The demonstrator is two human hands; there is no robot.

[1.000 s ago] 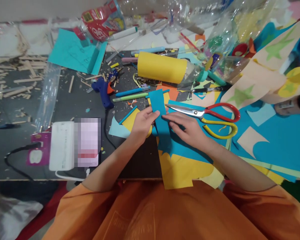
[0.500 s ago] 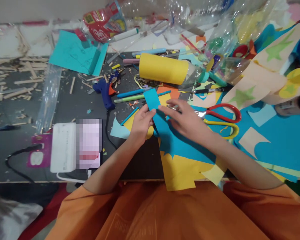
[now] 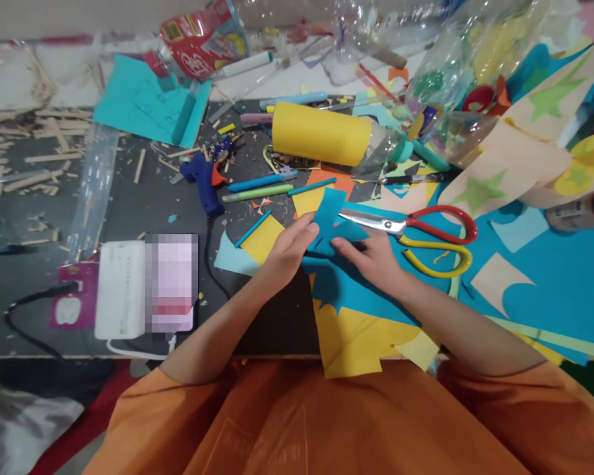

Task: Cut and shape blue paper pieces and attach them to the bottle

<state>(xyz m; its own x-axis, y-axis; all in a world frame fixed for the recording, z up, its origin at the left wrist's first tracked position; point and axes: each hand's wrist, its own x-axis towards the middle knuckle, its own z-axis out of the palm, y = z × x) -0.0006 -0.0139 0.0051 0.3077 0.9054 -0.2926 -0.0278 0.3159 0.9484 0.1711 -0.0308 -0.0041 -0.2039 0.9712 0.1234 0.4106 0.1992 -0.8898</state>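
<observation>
A blue paper strip [image 3: 330,206] is bent between my two hands, one end pointing up and away, the other turned toward the right. My left hand [image 3: 293,249] pinches it with thumb and fingers near the bend. At the strip's right-hand part, my right hand [image 3: 379,260] closes on it with the thumb on top; its other fingers are partly hidden. Just beyond my right hand lie scissors [image 3: 391,224] with one red and one yellow handle. Below both hands is a larger blue sheet [image 3: 361,290], overlapping a yellow sheet [image 3: 346,340] at the table edge.
A yellow-wrapped bottle [image 3: 321,134] lies behind my hands. To the left are a blue glue gun [image 3: 205,185], markers [image 3: 262,181], a phone [image 3: 172,284] and a white power bank [image 3: 120,290]. Wood sticks [image 3: 54,155] litter the far left; paper scraps [image 3: 505,280] spread right.
The strip has gone from nearly straight to bent. My right hand has moved slightly right and nearer and now grips the strip; my left hand has shifted a little right.
</observation>
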